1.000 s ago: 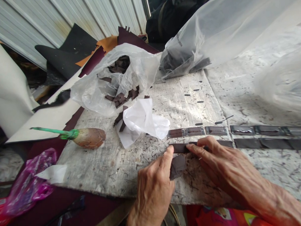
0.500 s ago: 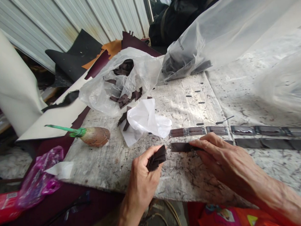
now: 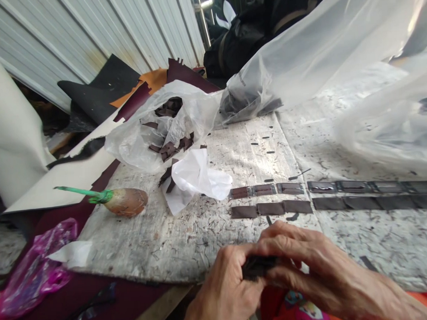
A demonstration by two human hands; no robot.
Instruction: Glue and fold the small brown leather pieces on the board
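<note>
A small stack of dark brown strips [image 3: 258, 266] is held low, near the table's front edge. My left hand [image 3: 229, 281] is closed round its left side. My right hand [image 3: 301, 257] is closed over the right end of the same stack, its fingers meeting my left hand. Beyond my hands, flat dark pieces [image 3: 270, 209] lie end to end in a row. Behind them runs a second row of framed, stitched-looking pieces [image 3: 290, 188]. Short dark scraps and threads are scattered over the pale cloth-covered table [image 3: 188, 240].
An open plastic bag [image 3: 197, 109] with brown pieces and a white sheet [image 3: 191, 175] lie left of centre. A brown bulb-shaped object with a green stem [image 3: 127, 201] rests at left. Large clear plastic [image 3: 318, 49] covers the back right. Purple plastic [image 3: 42, 264] hangs at lower left.
My right hand has left the front row and come to my left hand at the stack. Both hands are lower in view. The row's left end now shows uncovered, and the view has shifted.
</note>
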